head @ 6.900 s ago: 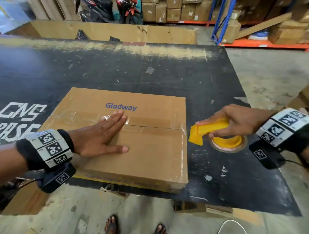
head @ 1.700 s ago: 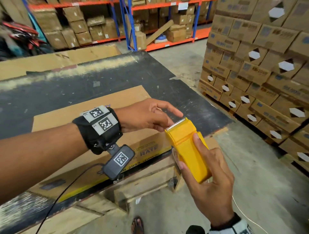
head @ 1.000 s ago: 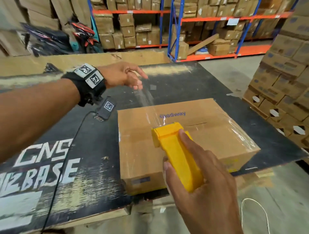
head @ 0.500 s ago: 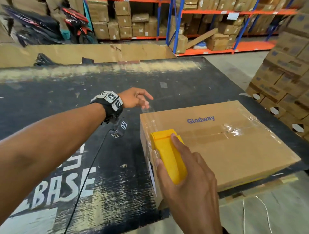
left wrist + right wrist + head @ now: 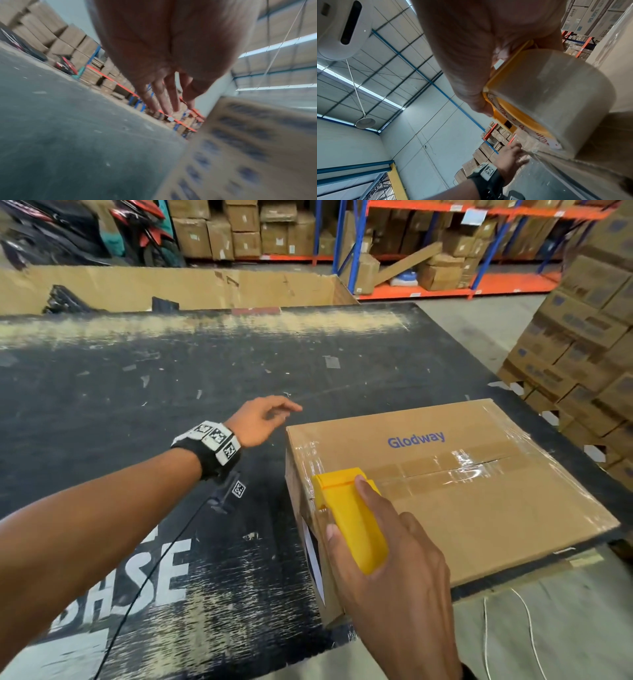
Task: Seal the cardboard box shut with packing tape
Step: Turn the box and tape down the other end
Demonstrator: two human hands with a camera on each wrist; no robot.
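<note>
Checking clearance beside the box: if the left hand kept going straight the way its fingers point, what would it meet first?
Probably nothing near: the left hand points across the bare table, just left of the box. Its height above the table is unclear.

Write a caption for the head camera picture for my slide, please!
Right hand presses a yellow tape dispenser onto the box edge while the left hand hovers open beside it.
</note>
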